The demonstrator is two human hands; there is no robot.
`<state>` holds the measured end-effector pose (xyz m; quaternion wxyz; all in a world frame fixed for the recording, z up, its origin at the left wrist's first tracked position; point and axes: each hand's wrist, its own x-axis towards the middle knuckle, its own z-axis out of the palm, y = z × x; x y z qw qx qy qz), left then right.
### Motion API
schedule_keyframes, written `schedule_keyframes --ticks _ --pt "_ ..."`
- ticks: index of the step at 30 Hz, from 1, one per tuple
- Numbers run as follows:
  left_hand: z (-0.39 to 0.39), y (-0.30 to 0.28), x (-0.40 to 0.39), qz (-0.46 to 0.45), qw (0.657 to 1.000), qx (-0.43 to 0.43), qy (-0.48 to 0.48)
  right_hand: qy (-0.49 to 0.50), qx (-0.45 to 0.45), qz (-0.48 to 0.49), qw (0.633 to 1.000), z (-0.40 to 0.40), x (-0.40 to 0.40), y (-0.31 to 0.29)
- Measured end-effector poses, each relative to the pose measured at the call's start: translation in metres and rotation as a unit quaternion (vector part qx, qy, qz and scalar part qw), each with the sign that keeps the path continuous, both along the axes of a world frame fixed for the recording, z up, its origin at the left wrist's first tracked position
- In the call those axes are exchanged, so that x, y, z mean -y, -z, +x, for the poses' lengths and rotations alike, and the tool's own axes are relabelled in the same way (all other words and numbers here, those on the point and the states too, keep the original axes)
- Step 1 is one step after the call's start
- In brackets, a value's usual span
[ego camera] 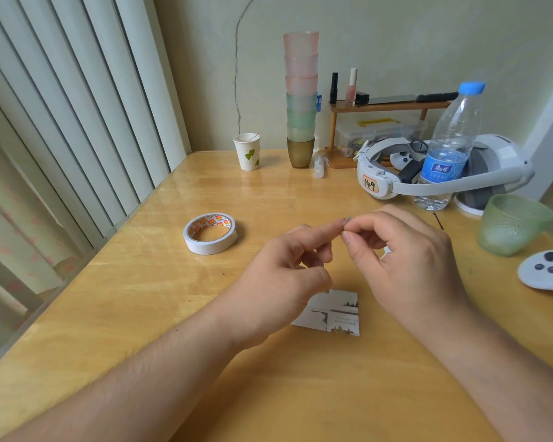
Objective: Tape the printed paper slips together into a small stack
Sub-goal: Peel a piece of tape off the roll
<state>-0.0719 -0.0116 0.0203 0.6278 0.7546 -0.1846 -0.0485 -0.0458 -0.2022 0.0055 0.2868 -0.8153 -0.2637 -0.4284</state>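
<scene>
The printed paper slips (336,312) lie flat on the wooden table (173,314), partly hidden under my left hand (284,275). My hands hover above them, fingertips meeting. Between thumb and forefinger my right hand (406,260) pinches a tiny piece of tape (347,222). My left forefinger touches that same piece, its other fingers curled. The white roll of double-sided tape (210,232) lies on the table to the left, apart from both hands.
At the back stand a paper cup (247,152), a tall stack of coloured cups (300,100) and a small wooden shelf (387,106). On the right are a headset (393,177), a water bottle (450,145), a green cup (513,224) and a white controller (546,269).
</scene>
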Motion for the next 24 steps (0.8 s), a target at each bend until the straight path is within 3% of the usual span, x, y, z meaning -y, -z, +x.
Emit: schedule_keyframes --ticks 12,24 --pt "-0.0025 0.0046 0.0005 0.106 0.991 0.075 -0.019 0.005 -0.018 -0.002 1.000 0.0014 -0.0024 0.0029" --pt "-0.0013 0.0016 0.0027 -0.003 1.000 0.002 -0.009 0.004 -0.035 0.009 0.999 -0.0004 -0.0014 -0.0014"
